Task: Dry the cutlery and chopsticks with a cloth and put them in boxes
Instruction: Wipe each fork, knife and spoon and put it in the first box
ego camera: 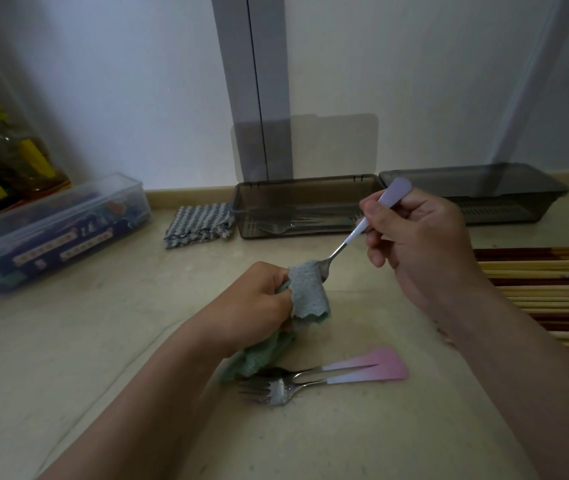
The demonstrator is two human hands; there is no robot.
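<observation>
My left hand (258, 299) grips a green-grey cloth (307, 292) wrapped round the metal head of a utensil with a lilac handle (362, 226). My right hand (421, 244) holds that handle, tilted up to the right; the head is hidden in the cloth. Two forks with pink handles (328, 375) lie side by side on the counter just in front of my hands. A smoky grey box (307, 206) with its lid raised stands behind, with cutlery inside. A second grey box (477, 195) stands to its right. Wooden and dark chopsticks (553, 296) lie in a pile at the right edge.
A striped folded cloth (200, 223) lies left of the open box. A clear plastic container (54, 233) with packets stands at the left, with oil bottles (16, 157) behind it. A white wall with a grey post (251, 81) closes off the back of the beige counter (68, 358).
</observation>
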